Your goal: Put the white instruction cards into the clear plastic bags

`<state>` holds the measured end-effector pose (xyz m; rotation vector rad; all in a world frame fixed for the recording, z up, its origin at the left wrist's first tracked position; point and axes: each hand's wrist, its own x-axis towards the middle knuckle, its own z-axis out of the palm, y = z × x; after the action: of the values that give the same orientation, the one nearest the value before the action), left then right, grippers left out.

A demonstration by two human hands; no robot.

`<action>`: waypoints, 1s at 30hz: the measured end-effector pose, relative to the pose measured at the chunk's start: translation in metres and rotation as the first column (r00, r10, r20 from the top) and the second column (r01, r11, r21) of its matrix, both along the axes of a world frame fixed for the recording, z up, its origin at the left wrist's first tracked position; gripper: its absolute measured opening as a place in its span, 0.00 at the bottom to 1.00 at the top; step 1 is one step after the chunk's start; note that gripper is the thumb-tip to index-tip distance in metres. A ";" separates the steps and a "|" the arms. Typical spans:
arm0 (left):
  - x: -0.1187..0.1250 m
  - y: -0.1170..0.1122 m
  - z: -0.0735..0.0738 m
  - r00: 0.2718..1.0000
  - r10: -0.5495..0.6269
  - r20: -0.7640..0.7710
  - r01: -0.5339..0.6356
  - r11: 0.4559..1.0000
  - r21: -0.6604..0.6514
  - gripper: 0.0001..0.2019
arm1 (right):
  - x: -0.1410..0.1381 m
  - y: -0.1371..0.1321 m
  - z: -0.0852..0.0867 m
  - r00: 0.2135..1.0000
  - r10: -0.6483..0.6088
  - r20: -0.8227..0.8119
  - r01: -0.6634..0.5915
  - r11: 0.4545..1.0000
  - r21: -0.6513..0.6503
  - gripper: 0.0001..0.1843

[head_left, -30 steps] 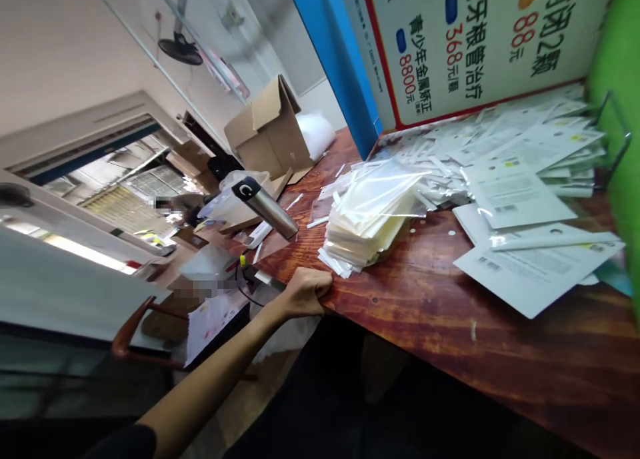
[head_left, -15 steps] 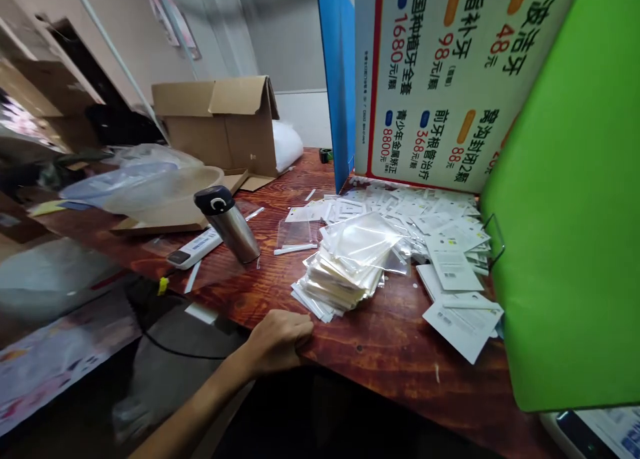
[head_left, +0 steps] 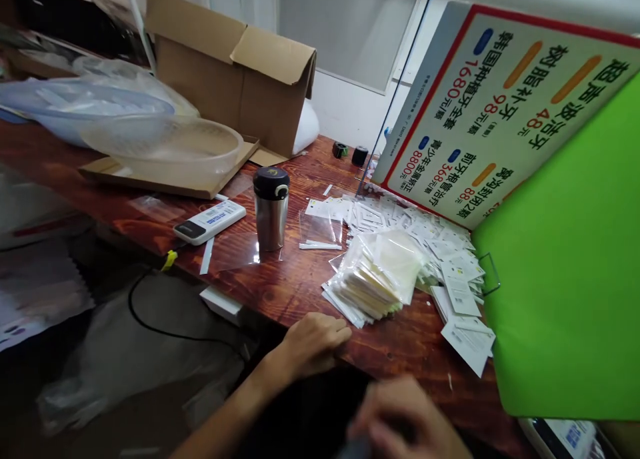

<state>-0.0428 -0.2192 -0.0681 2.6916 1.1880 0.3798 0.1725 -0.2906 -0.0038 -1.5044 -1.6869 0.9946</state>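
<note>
My left hand is closed and rests on the front edge of the wooden table; what its fingers hold, if anything, is hidden. My right hand is at the bottom of the view, blurred, with fingers curled in. A greyish shape by those fingertips is too smeared to name. Just beyond my left hand lies a stack of clear plastic sleeves with pale cards. White printed cards are heaped behind it and to its right.
A steel tumbler with a black lid stands left of the stack. Near it lies a white handheld device. Translucent basins and a cardboard box stand behind. A printed board and a green panel rise at the right.
My right hand has come into view at the bottom. The head view has shifted, so the table items appear turned and moved. My left hand stays closed at the table edge.
</note>
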 end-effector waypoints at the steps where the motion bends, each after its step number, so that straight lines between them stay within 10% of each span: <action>1: 0.000 -0.001 0.001 1.000 0.001 0.004 -0.001 1.000 -0.011 0.06 | -0.016 0.024 0.014 0.999 0.043 -0.025 -0.042 0.999 0.025 0.24; 6: 0.001 -0.004 0.005 0.999 0.025 0.033 -0.025 1.000 0.010 0.05 | -0.079 0.089 0.058 0.967 0.064 -0.248 0.030 0.932 0.360 0.27; 12: 0.000 -0.002 0.001 0.996 -0.003 0.087 -0.002 0.998 0.056 0.05 | -0.054 0.063 0.021 0.994 0.111 -0.019 -0.101 0.952 0.288 0.15; 16: -0.006 -0.005 0.006 0.975 -0.057 0.215 0.055 0.998 0.016 0.18 | 0.002 0.062 0.000 0.977 -0.211 0.021 0.191 0.918 0.349 0.19; 20: -0.013 0.006 0.039 0.862 -0.151 0.483 0.255 0.954 -0.157 0.20 | 0.046 0.068 -0.026 0.837 -0.545 -0.041 0.510 0.752 0.418 0.24; 26: 0.006 0.094 0.110 0.738 0.048 0.673 -0.144 0.986 0.087 0.15 | 0.055 0.075 -0.052 0.886 -0.457 0.076 0.407 0.845 0.347 0.26; 30: 0.031 0.167 0.087 0.509 0.284 0.813 -0.233 0.954 -0.188 0.20 | 0.051 0.075 -0.051 0.869 -0.487 0.089 0.412 0.811 0.415 0.26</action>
<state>-0.0122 -0.0521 0.0194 1.7862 1.1937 1.4555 0.2234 -0.2160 -0.0552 -1.6536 -1.4320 0.2487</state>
